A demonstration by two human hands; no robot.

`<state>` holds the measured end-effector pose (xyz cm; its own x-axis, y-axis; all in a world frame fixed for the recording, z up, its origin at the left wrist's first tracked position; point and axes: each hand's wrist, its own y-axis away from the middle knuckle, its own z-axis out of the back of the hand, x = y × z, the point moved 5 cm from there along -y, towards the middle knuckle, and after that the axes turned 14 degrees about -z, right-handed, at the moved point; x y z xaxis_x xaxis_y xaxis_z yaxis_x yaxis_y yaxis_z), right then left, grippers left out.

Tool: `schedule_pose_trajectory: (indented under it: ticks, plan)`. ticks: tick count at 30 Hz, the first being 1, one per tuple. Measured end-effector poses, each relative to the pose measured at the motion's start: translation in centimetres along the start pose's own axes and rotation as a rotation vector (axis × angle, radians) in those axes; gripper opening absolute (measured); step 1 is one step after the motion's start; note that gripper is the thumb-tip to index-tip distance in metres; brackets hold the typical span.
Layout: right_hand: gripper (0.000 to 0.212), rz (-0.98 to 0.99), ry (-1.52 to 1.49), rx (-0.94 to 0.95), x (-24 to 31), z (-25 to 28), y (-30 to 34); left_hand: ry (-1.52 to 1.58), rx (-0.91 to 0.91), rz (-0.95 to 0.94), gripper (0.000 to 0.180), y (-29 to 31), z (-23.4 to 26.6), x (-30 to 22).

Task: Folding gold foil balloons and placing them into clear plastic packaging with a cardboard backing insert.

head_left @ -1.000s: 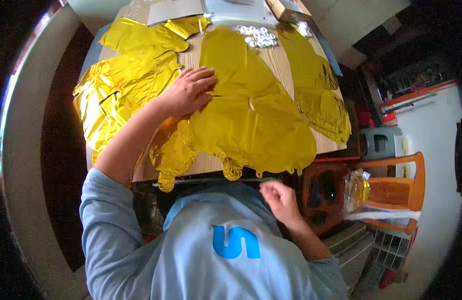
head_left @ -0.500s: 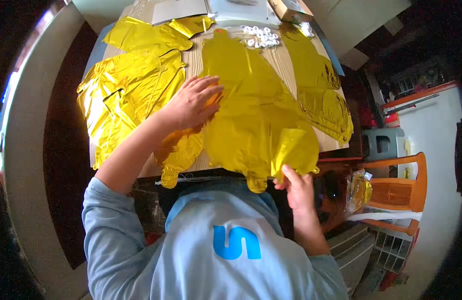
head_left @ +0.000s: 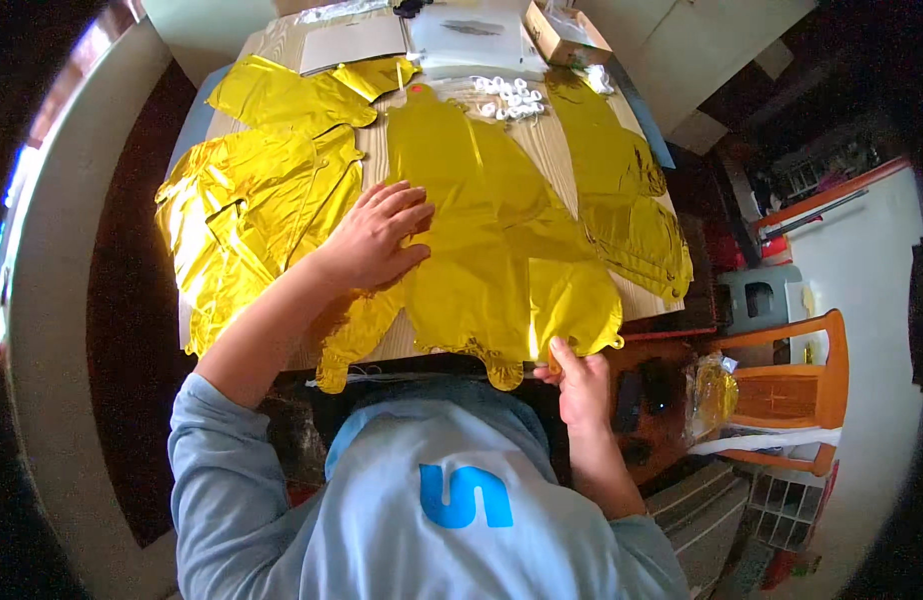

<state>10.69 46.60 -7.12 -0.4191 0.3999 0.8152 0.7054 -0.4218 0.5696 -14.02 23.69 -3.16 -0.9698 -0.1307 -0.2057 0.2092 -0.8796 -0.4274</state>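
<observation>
A flat, uninflated gold foil balloon [head_left: 482,220] is spread over the middle of the table, its lower lobes reaching the near edge. My left hand [head_left: 380,232] rests on its left margin with fingers stretched out and slightly apart. At the lower right corner, my right hand [head_left: 579,380] pinches the balloon's edge between thumb and fingers. More gold foil [head_left: 252,200] lies crumpled and shiny to the left, one lobe passing below my left forearm. Further flat foil balloons [head_left: 622,200] are layered on the right side.
Several small white coils [head_left: 510,98] lie beyond the middle balloon. Behind them are a clear plastic sheet [head_left: 472,40], a grey-white flat board [head_left: 354,45] and an open cardboard box [head_left: 570,38]. A wooden chair [head_left: 792,385] holding a clear bag [head_left: 712,395] stands at right.
My left hand has settled flatter on the foil, with less gap beneath its fingers. The lifted flap by my right hand lies lower. The whole view has shifted slightly.
</observation>
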Motion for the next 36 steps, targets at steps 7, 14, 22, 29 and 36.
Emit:
schedule_pose_trajectory:
  ticks: [7, 14, 22, 29, 36]
  plan:
    - [0.030, -0.009, 0.027, -0.023, -0.1, -0.3, 0.0, 0.006, -0.001, 0.019, 0.055, -0.4, 0.1, -0.1]
    - [0.031, -0.015, -0.063, -0.007, 0.1, -0.2, -0.3, -0.022, -0.023, 0.004, 0.055, -0.3, -0.4, 0.1]
    - [0.027, 0.021, -0.007, -0.036, 0.2, -0.8, -0.1, -0.020, -0.039, -0.021, 0.056, -1.2, 0.0, -0.9]
    - [0.023, 0.030, -0.036, -0.014, -0.2, -0.8, 0.2, 0.021, 0.039, -0.016, 0.057, -0.9, -0.5, -2.5]
    - [0.021, 0.010, -0.081, -0.004, -0.6, -1.1, 0.4, 0.024, 0.022, -0.007, 0.060, 0.0, -0.1, -3.4]
